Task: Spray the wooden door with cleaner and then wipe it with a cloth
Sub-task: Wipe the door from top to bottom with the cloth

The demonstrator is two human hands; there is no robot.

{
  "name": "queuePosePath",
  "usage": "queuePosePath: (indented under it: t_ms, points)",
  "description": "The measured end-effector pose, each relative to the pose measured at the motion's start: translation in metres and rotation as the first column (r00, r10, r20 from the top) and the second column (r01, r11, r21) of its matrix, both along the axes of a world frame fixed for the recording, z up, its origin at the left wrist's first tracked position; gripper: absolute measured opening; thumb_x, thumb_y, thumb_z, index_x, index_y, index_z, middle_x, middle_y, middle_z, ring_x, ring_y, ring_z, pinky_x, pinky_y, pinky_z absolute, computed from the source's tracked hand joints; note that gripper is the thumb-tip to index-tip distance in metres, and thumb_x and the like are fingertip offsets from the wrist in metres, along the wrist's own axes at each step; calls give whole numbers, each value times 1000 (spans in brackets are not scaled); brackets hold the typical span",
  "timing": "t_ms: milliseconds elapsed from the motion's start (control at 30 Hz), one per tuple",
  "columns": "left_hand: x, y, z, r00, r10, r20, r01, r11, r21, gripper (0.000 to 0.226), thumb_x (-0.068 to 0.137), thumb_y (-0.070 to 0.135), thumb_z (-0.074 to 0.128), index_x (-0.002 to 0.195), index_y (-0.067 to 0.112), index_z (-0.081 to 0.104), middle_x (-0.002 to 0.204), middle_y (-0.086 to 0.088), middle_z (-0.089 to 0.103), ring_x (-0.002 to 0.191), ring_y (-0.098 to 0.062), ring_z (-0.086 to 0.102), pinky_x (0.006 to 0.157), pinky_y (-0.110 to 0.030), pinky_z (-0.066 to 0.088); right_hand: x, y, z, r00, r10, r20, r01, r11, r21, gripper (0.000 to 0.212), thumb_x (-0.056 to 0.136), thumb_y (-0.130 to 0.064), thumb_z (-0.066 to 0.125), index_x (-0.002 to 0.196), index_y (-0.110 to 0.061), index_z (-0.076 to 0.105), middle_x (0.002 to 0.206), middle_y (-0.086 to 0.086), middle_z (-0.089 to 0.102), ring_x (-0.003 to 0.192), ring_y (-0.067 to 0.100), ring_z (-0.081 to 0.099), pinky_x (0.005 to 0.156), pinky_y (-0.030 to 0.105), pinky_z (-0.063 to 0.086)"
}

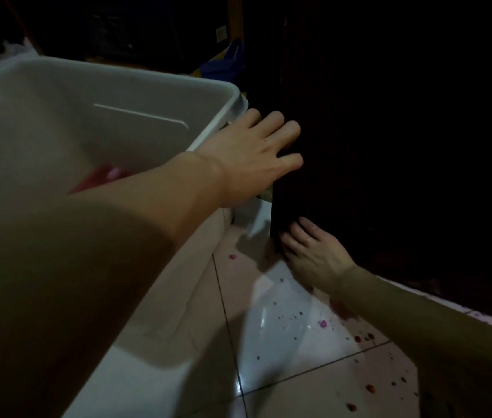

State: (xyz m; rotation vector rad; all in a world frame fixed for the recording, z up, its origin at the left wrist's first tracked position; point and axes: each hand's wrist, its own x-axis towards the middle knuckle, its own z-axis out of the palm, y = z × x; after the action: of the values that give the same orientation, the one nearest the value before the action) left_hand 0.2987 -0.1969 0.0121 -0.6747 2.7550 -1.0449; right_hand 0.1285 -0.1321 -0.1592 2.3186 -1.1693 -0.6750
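Note:
The wooden door (374, 146) is very dark and fills the right half of the view, its edge facing me. My left hand (253, 152) lies on that edge about halfway up, fingers wrapped around it. My right hand (314, 254) is lower down, near the floor, fingertips curled on the door's bottom corner. I see no cloth in either hand, and no spray bottle is visible.
A large white plastic bin (87, 116) stands close on the left, with something red and pink (100, 176) inside. The pale tiled floor (299, 357) below is wet and speckled with pink and red spots. A blue object (223, 64) sits in the dark background.

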Motion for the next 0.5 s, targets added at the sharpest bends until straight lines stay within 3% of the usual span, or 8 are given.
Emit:
queuePosePath:
  t_ms: [33,67,133,167,233,367,433,500]
  points:
    - [1,0,0,1000,-7,-2,7,1000,-9,51,87,20,54,134,22,35,125,-13,18,113,-33,33,90,-42,35,10,-6,5,997,8,77,-7,1000,-15,52,79,-24,32,104,-20,78,120,1,69,112,28,63,111,45,31]
    - [2,-1,0,1000,-10,-2,10,1000,-20,52,86,20,55,134,22,36,123,-13,17,112,-32,32,89,-42,36,18,-9,13,996,5,93,-4,1000,-17,55,81,-23,29,112,-21,74,127,0,65,118,27,59,111,44,33]
    - [3,-2,-1,1000,-11,4,12,1000,-29,55,85,22,58,135,23,36,123,-12,17,111,-31,31,89,-42,36,18,-11,12,994,63,92,-53,994,-101,50,96,-21,29,141,-16,50,153,5,38,141,30,33,117,46,20]
    - [2,-2,-1,1000,-11,14,11,1000,-29,57,85,22,59,136,23,35,124,-12,18,112,-31,31,90,-42,36,13,-6,14,998,-4,67,4,1000,1,49,101,-23,31,148,-13,38,159,8,24,146,31,20,118,46,12]
    - [1,-1,-2,999,3,35,-1,999,-33,58,85,23,58,137,25,33,125,-13,20,113,-31,33,91,-42,36,-8,13,15,997,-74,18,72,994,81,50,103,-28,34,150,-12,32,162,10,12,146,31,12,118,45,10]
    - [0,1,-3,1000,2,14,-2,999,-45,58,84,23,57,137,26,35,125,-14,26,112,-31,35,91,-42,37,-51,48,15,988,-154,-12,155,982,107,52,100,-24,40,149,-10,33,159,12,16,141,31,20,112,43,21]
    - [-2,2,-5,1000,3,14,-2,999,-50,57,82,22,59,135,26,38,122,-14,27,108,-31,36,88,-42,38,-62,52,24,985,-146,96,143,989,38,52,96,-23,46,145,-8,40,153,14,29,135,31,28,107,43,26]
    - [-5,3,-6,1000,-22,3,22,996,-82,56,78,23,66,129,24,44,117,-13,30,101,-30,37,83,-42,38,-70,48,41,963,-74,258,102,990,-98,53,78,-24,61,128,-6,61,132,15,54,116,32,38,93,43,30]
